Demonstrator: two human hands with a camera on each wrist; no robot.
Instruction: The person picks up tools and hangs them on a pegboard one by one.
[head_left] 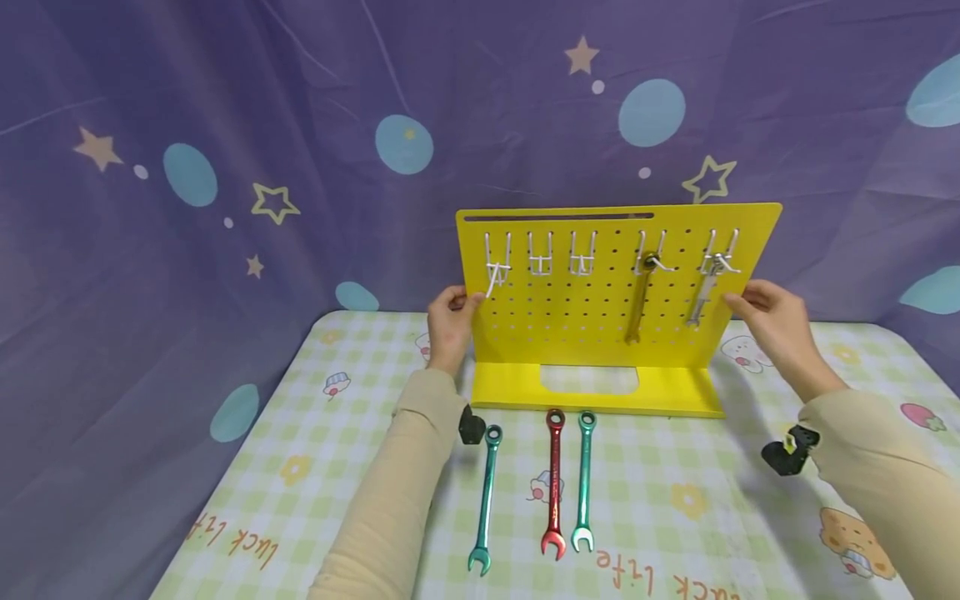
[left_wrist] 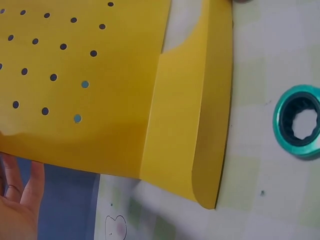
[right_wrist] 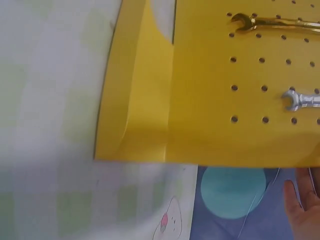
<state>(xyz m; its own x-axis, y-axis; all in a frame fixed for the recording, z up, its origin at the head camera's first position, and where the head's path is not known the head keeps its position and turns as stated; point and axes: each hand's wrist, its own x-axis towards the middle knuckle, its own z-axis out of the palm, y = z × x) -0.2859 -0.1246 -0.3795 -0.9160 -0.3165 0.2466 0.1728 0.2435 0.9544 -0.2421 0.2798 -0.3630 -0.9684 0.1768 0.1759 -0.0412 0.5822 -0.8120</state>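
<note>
A yellow pegboard (head_left: pixel 562 312) stands on its bent foot at the back of the table. My left hand (head_left: pixel 452 327) grips its left edge, thumb in front and the other fingers partly hidden behind. On the opposite edge, my right hand (head_left: pixel 780 329) holds the board in the same way. A gold wrench (head_left: pixel 639 304) and a silver wrench (head_left: pixel 703 298) hang from white hooks on the right half. Three bare white hooks (head_left: pixel 540 258) are on the left half. In front of the foot lie a green wrench (head_left: pixel 487 500), a red wrench (head_left: pixel 555 483) and another green wrench (head_left: pixel 585 479).
A checked tablecloth (head_left: pixel 360 450) covers the table. Behind the board hangs a purple curtain (head_left: pixel 487 100) with stars and blue ovals. Small black devices (head_left: pixel 471 425) are worn at both wrists.
</note>
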